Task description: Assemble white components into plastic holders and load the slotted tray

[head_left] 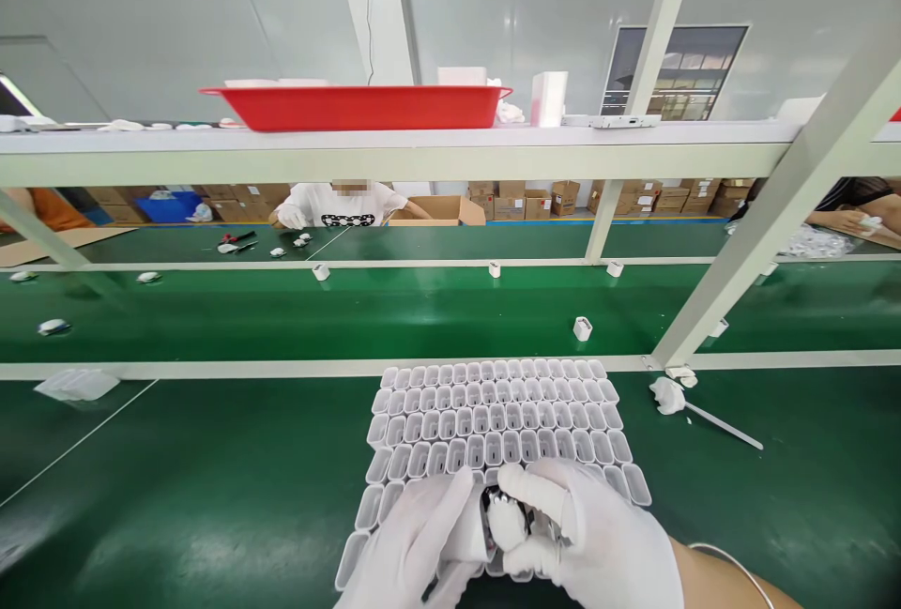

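Both of my hands wear white gloves and meet over the near rows of white plastic cups. My left hand (419, 539) is closed around a small white plastic shell (470, 534), its open end turned to the right. In the fingers of my right hand (587, 529) is a small rounded white part with dark, shiny edges (507, 523), held against the mouth of the shell. Beneath and beyond my hands stand tight rows of open white cups (485, 395), many with a small dark slot inside. My hands hide the nearest cups.
Past the cups runs a green conveyor belt (422, 309) carrying several small white pieces. A slanted white post (746, 224) and a white-headed stick (725, 426) are at right. A clear plastic tray (77, 385) lies left. Overhead, a shelf holds a red tray (373, 109). People sit opposite.
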`<state>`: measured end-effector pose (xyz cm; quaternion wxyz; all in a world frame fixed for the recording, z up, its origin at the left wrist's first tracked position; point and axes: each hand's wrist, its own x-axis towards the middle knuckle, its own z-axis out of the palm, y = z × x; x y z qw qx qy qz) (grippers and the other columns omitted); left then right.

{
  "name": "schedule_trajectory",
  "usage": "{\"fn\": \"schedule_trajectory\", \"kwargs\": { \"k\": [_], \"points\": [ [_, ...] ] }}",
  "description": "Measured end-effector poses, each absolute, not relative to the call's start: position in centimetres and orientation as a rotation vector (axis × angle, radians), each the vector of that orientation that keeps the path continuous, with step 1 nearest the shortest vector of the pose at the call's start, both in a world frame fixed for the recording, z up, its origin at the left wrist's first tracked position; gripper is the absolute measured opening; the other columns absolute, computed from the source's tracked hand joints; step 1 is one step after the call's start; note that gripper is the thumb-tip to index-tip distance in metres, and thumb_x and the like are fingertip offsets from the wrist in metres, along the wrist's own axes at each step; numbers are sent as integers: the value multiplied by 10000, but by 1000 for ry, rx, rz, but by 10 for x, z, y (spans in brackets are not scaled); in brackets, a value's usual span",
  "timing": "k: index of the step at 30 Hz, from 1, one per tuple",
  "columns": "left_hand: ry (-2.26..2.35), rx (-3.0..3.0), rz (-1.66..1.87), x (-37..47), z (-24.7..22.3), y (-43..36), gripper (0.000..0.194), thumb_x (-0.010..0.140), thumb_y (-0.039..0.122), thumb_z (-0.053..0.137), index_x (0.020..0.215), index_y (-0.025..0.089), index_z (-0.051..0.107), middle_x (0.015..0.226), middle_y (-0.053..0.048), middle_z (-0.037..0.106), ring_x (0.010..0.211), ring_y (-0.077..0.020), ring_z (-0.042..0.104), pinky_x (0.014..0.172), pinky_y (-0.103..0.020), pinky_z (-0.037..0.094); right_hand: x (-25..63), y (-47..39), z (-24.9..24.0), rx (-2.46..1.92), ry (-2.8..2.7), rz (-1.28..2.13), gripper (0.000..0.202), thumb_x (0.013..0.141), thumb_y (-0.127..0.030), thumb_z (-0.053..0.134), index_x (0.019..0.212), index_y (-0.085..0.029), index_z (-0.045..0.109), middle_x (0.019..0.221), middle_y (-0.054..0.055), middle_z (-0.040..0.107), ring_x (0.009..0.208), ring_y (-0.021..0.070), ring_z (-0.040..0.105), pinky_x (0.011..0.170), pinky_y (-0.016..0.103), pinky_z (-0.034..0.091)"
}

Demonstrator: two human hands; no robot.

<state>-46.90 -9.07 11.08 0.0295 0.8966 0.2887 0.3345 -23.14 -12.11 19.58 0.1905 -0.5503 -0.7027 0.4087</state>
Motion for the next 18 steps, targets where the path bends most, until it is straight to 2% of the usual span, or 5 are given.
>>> {"fn": "schedule_trajectory", "kwargs": {
  "k": [5,13,18],
  "points": [
    [913,2748,972,-471,106,-90,775,923,142,600,1616,239,267,1244,-131,733,1119,-255,725,903,-337,641,-233,-121,192,-1590,-2026,1092,316,848,-170,750,742,-226,457,783,-68,513,780,144,483,740,261,358],
    [927,2712,999,-474,103,-89,696,965,259,600,1601,254,315,1217,-120,744,1105,-235,728,881,-296,644,-231,-119,190,-1423,-1992,1167,313,840,-176,774,724,-224,488,753,-77,544,716,130,476,703,254,383],
    [974,2594,1075,-465,102,-97,601,1032,343,510,1596,318,307,1276,-83,723,1179,-205,696,1031,-305,571,-236,-113,179,-1239,-2017,1122,274,800,-291,836,781,-217,573,737,-74,531,665,96,475,641,217,370]
  ]
}}
